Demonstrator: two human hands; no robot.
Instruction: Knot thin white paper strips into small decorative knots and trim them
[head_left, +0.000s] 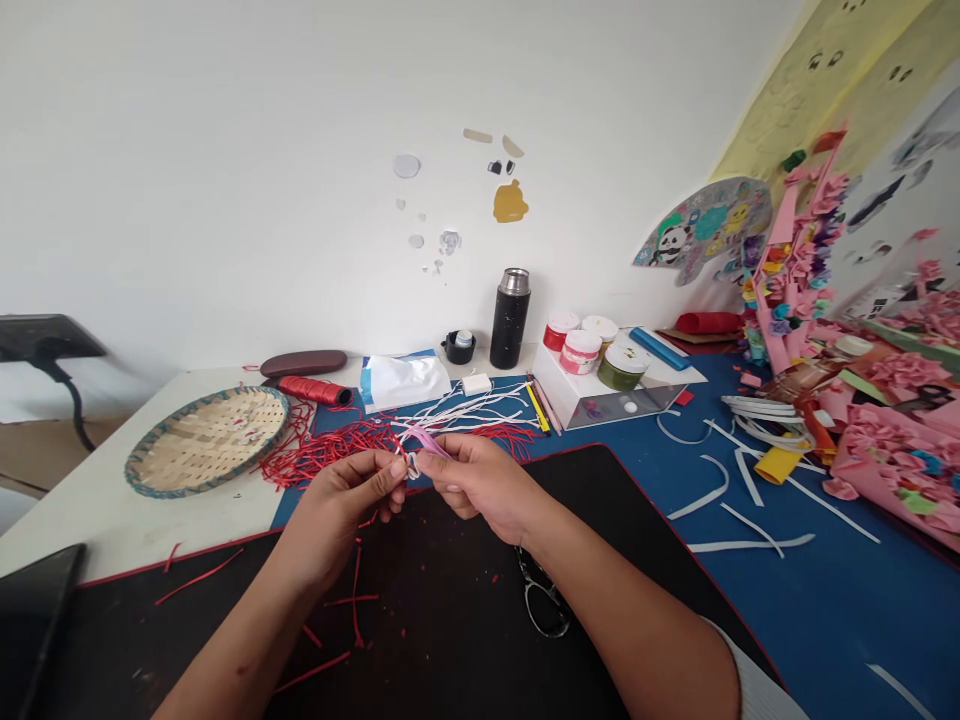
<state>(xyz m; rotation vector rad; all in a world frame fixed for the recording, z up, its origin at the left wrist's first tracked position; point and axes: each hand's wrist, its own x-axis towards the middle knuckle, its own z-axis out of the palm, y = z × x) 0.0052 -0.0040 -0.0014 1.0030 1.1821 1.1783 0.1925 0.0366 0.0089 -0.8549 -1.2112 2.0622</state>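
Note:
My left hand pinches a small looped white cord between thumb and fingertips. Close beside it, my right hand is closed on pink-lilac cord strands, which rise from the fingertips. Both hands meet just above the black desk mat. How the white and pink strands join is too small to make out. Behind the hands lie a heap of red cords and a bundle of white cords. Cut pieces of red cord are scattered over the mat.
A woven basket sits at the left, near a red thread spool. Behind stand a black flask and lidded jars on a white box. Eyeglasses lie under my right forearm. White strips and pink paper flowers occupy the right.

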